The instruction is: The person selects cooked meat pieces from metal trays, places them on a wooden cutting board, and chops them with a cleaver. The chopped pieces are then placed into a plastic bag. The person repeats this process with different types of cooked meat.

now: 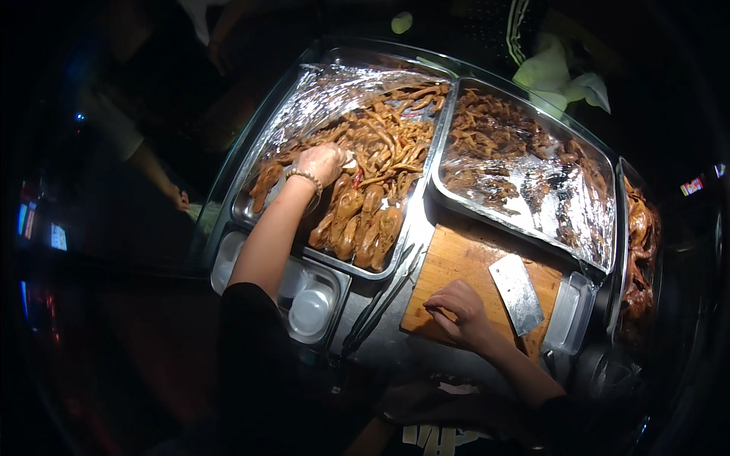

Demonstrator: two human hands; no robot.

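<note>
My left hand [324, 163], with a beaded bracelet at the wrist, reaches over a metal tray [373, 273] of braised meat pieces. Its fingers pinch something small and white [349, 160], perhaps tissue or a wrapper. Glossy brown duck heads [370, 222] lie in rows in the near part of the tray, with long thin braised pieces [393, 131] behind them. My right hand [458, 310] hovers with bent fingers over the near left part of a wooden cutting board [450, 251]; no object shows in it. A cleaver [516, 293] lies on the board to its right.
Plastic wrap [336, 91] partly covers the left tray. Another wrapped tray of meat [502, 131] stands behind the board, a third [641, 245] at far right. Black tongs [376, 308], plastic tubs [311, 310] and a clear container [570, 313] lie near. Another person's hand [181, 199] is at left.
</note>
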